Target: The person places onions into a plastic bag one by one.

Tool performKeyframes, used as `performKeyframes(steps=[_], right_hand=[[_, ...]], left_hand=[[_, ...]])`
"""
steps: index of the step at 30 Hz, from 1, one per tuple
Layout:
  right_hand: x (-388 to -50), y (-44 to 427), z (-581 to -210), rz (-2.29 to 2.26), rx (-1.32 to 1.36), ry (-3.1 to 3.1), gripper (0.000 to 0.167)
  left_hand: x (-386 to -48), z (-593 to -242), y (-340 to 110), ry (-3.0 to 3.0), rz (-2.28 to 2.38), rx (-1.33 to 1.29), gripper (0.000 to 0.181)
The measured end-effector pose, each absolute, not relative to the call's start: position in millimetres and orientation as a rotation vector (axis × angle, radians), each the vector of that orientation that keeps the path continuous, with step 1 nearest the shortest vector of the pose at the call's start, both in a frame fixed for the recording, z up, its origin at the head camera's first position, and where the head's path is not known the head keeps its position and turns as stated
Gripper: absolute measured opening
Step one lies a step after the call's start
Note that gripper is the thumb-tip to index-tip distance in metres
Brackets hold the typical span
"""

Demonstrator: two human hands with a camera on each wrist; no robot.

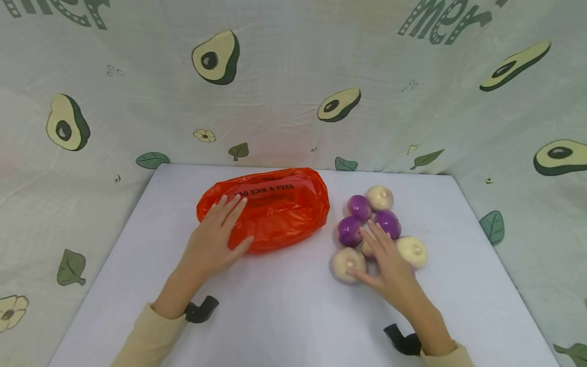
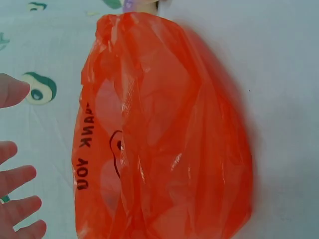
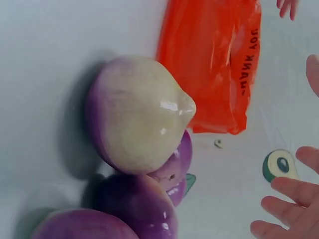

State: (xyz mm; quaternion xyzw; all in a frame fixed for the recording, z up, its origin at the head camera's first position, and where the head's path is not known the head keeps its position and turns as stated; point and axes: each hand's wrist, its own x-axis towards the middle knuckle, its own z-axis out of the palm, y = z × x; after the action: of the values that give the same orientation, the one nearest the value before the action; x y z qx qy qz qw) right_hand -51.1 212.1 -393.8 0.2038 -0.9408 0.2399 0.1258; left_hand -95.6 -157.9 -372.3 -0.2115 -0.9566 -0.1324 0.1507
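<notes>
At the near edge of the head view, two cream sleeves (image 1: 149, 339) enter from below, with a black fitting (image 1: 202, 310) at each wrist. Beyond them, both hands extend over a white table (image 1: 284, 316). Right hand (image 1: 392, 270): fingers parted, grasping nothing, held above a close cluster of seven purple-and-white turnips (image 1: 389, 223), some with pale sides and others with purple sides uppermost; one lies partly hidden beneath the fingers. Left hand (image 1: 213, 239): likewise grasping nothing, fingers extended over the left part of a red plastic bag (image 1: 279, 224). The bag lies left of the turnips, apart from them, its wide mouth facing up; black lettering (image 1: 270, 190) inside the far wall appears reversed. Behind the table hangs a pale cloth (image 1: 284, 51) printed with avocado halves (image 1: 217, 58) and leaves (image 1: 153, 160).
</notes>
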Motion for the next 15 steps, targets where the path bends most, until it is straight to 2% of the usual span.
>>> performKeyframes(steps=[15], right_hand=[[-40.2,209.8,-416.5,0.832,0.495,-2.735,0.074]], left_hand=[[-96.0,-387.5,-180.3,-2.444,-0.687,-0.414,0.07]])
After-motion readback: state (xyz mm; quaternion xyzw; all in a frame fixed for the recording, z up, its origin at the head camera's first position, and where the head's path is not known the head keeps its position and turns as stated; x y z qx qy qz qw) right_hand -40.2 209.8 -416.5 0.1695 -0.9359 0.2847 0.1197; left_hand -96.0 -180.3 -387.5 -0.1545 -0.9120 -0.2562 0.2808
